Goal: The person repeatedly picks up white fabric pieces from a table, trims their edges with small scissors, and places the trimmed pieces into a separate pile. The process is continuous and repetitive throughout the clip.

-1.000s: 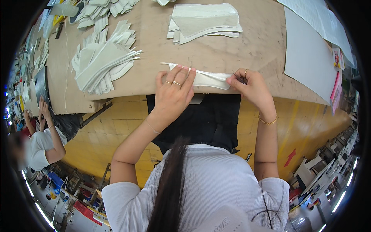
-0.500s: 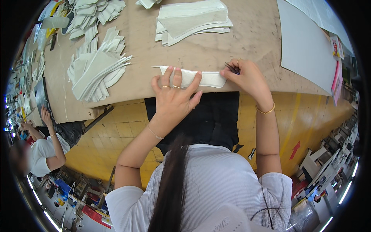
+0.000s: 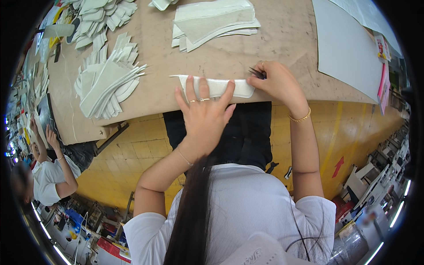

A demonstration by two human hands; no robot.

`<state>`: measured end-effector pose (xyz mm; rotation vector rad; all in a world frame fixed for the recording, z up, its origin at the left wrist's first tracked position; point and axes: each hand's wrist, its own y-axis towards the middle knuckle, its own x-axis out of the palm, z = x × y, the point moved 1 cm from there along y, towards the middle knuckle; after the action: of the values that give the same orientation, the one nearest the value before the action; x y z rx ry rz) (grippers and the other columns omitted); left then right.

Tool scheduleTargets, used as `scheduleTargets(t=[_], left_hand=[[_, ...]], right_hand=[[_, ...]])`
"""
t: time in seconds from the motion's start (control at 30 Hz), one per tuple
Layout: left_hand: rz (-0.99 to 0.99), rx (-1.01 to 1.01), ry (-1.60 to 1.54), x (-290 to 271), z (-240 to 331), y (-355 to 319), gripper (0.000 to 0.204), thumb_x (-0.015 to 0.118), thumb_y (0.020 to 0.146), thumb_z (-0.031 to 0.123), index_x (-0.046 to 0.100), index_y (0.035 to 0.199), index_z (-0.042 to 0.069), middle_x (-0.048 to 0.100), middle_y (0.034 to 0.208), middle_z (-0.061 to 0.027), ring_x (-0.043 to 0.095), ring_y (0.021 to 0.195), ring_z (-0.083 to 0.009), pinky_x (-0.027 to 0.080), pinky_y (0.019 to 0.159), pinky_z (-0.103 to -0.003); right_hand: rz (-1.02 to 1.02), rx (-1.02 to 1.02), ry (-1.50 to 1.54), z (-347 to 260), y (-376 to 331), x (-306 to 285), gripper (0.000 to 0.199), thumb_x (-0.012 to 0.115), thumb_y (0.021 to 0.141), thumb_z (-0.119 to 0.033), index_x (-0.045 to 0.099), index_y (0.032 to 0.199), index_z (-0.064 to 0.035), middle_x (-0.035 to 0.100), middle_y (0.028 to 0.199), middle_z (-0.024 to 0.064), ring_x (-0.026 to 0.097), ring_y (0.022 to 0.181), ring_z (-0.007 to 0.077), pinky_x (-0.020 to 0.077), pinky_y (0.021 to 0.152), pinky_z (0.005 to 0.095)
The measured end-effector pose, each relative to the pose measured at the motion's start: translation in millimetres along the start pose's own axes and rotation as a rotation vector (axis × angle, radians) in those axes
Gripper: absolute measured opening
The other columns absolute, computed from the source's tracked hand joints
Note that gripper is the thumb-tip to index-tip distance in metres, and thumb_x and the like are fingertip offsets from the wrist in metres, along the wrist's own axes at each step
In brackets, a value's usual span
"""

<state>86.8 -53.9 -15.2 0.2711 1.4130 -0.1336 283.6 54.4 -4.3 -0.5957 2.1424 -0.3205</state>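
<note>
A white curved fabric piece (image 3: 241, 88) lies flat along the table's near edge. My left hand (image 3: 204, 117) rests on it with fingers spread, pressing its left and middle parts and hiding some of it. My right hand (image 3: 280, 85) is closed around small dark thread snips (image 3: 257, 73), whose pointed blades stick out to the left. The thumb and fingertips of that hand touch the piece at its upper right corner. A thin white strip end (image 3: 176, 76) pokes out past the piece's upper left.
Beyond my hands lies a stack of larger white pieces (image 3: 216, 22). Fanned white pieces (image 3: 108, 81) and a heap of more (image 3: 104, 17) cover the left side. A grey-white board (image 3: 349, 57) lies on the right. A co-worker (image 3: 55, 176) works at far left.
The view has shifted slightly. My left hand stays spread on the piece, and my right hand stays at its right end with the snips, their blades now showing more plainly.
</note>
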Motion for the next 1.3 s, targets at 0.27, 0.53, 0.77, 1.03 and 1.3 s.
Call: scheduleTargets(t=[0.27, 0.53, 0.77, 1.03, 1.3], left_hand=[[0.001, 0.066, -0.040, 14.5, 33.2, 8.9, 0.059, 0.073, 0.090, 0.034, 0.057, 0.140, 0.007, 0.056, 0.135, -0.0096, 0.050, 0.129, -0.0273, 0.032, 0.110, -0.058], [-0.032, 0.107, -0.006, 11.5, 30.1, 10.6, 0.060, 0.073, 0.091, 0.037, 0.056, 0.144, 0.014, 0.057, 0.134, -0.0098, 0.052, 0.128, -0.0274, 0.034, 0.108, -0.057], [-0.011, 0.182, -0.027, 6.4, 25.3, 22.4, 0.058, 0.074, 0.090, 0.036, 0.058, 0.144, 0.023, 0.059, 0.116, -0.0095, 0.056, 0.110, -0.0258, 0.037, 0.094, -0.050], [-0.144, 0.251, -0.076, -7.2, 7.1, 38.6, 0.060, 0.069, 0.085, 0.009, 0.057, 0.143, 0.014, 0.060, 0.099, -0.0071, 0.061, 0.086, -0.0240, 0.038, 0.086, -0.041], [-0.143, 0.305, -0.169, -1.7, -1.3, 44.8, 0.050, 0.063, 0.090, 0.004, 0.059, 0.139, 0.011, 0.059, 0.091, -0.0054, 0.060, 0.074, -0.0219, 0.038, 0.078, -0.037]], right_hand=[[0.009, -0.037, 0.024, 12.3, -2.2, -8.8, 0.033, 0.080, 0.082, -0.023, 0.063, 0.079, 0.0054, 0.051, 0.063, 0.0121, 0.051, 0.060, 0.0164, 0.0440, 0.059, 0.0340], [-0.020, 0.054, 0.048, 17.5, -5.6, -16.2, 0.032, 0.079, 0.080, -0.025, 0.070, 0.085, 0.0052, 0.068, 0.077, 0.0223, 0.064, 0.068, 0.0362, 0.0509, 0.066, 0.0409], [0.084, -0.038, -0.133, 8.4, -12.1, -12.1, 0.026, 0.077, 0.084, -0.021, 0.073, 0.093, 0.0030, 0.071, 0.084, 0.0222, 0.069, 0.080, 0.0381, 0.0550, 0.074, 0.0428], [0.261, -0.228, 0.003, -3.1, -41.8, 5.0, 0.018, 0.070, 0.091, -0.010, 0.074, 0.106, 0.0008, 0.066, 0.093, 0.0174, 0.067, 0.083, 0.0376, 0.0545, 0.076, 0.0440], [0.426, -0.180, 0.032, -4.7, -71.0, 40.8, 0.031, 0.073, 0.088, -0.001, 0.073, 0.119, -0.0023, 0.065, 0.093, 0.0124, 0.067, 0.078, 0.0304, 0.0551, 0.071, 0.0377]])
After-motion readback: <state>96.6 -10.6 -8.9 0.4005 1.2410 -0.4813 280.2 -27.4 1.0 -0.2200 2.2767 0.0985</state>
